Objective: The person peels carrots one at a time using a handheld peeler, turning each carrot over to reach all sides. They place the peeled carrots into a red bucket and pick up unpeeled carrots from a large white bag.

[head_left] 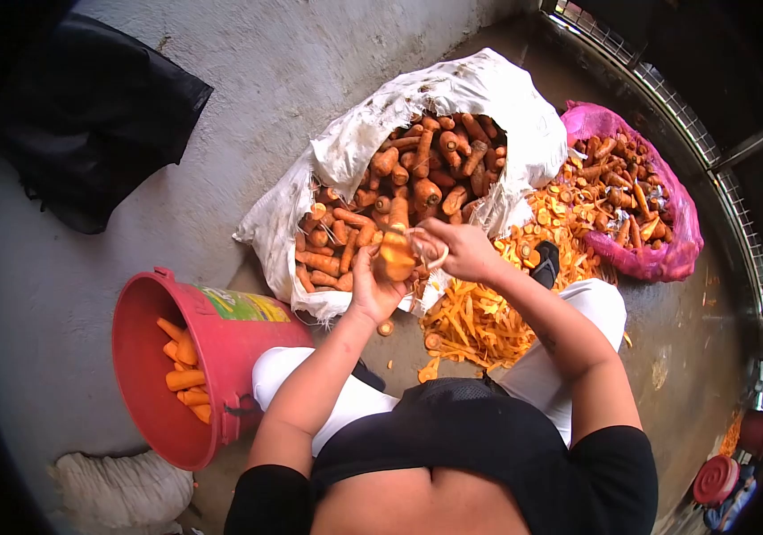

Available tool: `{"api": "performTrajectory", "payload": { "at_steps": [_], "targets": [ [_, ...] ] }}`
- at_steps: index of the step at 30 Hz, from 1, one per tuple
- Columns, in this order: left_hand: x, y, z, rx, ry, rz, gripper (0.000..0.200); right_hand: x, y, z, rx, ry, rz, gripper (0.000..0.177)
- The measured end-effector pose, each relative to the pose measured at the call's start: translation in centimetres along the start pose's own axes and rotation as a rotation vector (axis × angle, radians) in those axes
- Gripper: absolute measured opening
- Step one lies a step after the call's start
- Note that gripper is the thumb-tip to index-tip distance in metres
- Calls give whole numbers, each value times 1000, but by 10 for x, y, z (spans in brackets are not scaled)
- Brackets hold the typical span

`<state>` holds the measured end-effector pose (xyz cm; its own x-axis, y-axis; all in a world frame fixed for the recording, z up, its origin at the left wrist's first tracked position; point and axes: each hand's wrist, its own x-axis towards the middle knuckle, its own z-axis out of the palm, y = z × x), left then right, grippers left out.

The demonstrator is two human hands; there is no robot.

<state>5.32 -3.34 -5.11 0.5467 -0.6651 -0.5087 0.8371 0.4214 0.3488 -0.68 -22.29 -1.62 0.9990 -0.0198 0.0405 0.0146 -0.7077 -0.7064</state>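
Note:
My left hand (374, 283) is closed around a carrot (397, 254), its bright orange flesh showing and its outline smeared by motion. Against the carrot's right side, my right hand (460, 251) grips what looks like a peeler (436, 255) with a pale looped handle; its blade is blurred. Just beyond both hands, a white woven sack (506, 98) lies open, full of unpeeled carrots (428, 192). Below my right forearm spreads a heap of orange peelings and cut carrot ends (471, 325).
To the left, a red bucket (248, 312) leans with its mouth toward me, peeled carrots (185, 379) inside. A pink bag (686, 209) of carrot scraps stands at the right. Black cloth (101, 111) lies upper left, a pale sack (123, 489) lower left.

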Motion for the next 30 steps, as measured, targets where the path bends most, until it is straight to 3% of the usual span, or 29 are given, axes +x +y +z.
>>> {"api": "performTrajectory", "payload": {
  "at_steps": [4, 6, 14, 20, 30],
  "targets": [
    [2, 2, 5, -46, 36, -2, 45, -6, 6, 9, 8, -86, -95, 41],
    [6, 3, 2, -59, -46, -31, 45, -13, 1, 8, -6, -105, -138, 43],
    [20, 2, -15, -60, -110, -38, 48, -16, -1, 2, -43, -184, -100, 39],
    [10, -2, 7, 129, 119, 3, 40, -11, 3, -3, -127, -155, -37, 37],
    [3, 1, -5, 224, -41, -24, 38, -10, 5, -4, -137, -149, -52, 40]
  ]
}}
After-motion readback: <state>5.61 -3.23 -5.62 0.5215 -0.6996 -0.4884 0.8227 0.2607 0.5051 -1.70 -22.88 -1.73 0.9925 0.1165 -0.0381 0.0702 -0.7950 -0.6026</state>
